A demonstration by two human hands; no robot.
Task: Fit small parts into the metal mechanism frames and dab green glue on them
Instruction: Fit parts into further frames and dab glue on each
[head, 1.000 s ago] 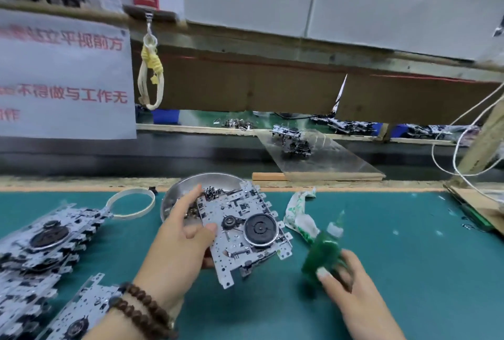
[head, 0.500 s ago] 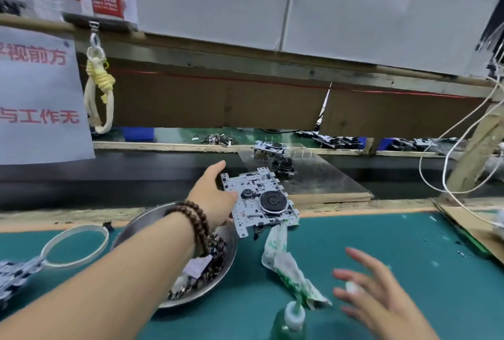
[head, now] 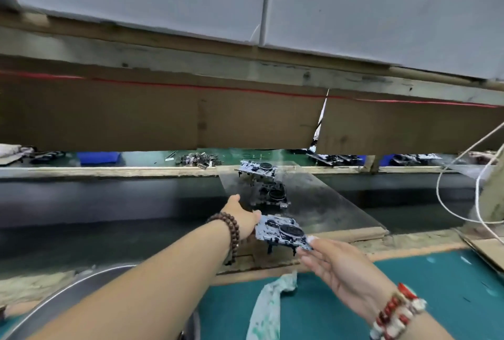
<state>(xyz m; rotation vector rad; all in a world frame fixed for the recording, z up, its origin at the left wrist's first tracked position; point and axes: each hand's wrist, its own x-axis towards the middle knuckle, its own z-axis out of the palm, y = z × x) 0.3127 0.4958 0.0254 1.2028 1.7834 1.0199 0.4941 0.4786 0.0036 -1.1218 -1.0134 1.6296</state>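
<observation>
- Left hand [head: 241,218]: reached forward over the front of the bench; it grips the left edge of the held frame, thumb on top. The other fingers are hidden beneath the plate, so their curl cannot be told.
- Right hand [head: 338,268]: fingers nearly straight and close together, tips touching the frame's right near corner; whether they pinch it or only steady it cannot be told.
- Held metal mechanism frame [head: 282,232]: between the two hands, lying roughly flat at the near end of a clear plastic ramp [head: 327,203]. Silver stamped plate, dark round wheel on top, small black legs below.
- Two further frames, apart from the hands: one [head: 272,193] midway up the ramp, dark and blurred; one [head: 257,169] at the ramp's far end, level with the far wooden ledge.
- Wrists: dark bead bracelet [head: 231,233] on the left; red and white bead bracelet [head: 395,315] on the right.
- Bench: green mat [head: 422,290]; green-stained white rag [head: 270,307] near the front edge; rim of a metal bowl [head: 68,298] under the left forearm.
- Surroundings: dark conveyor belt [head: 109,203] beyond the bench; cardboard panel [head: 163,116] with a red line above; blue bin [head: 98,157] and loose parts on the far side; white cables [head: 463,203] at right.
</observation>
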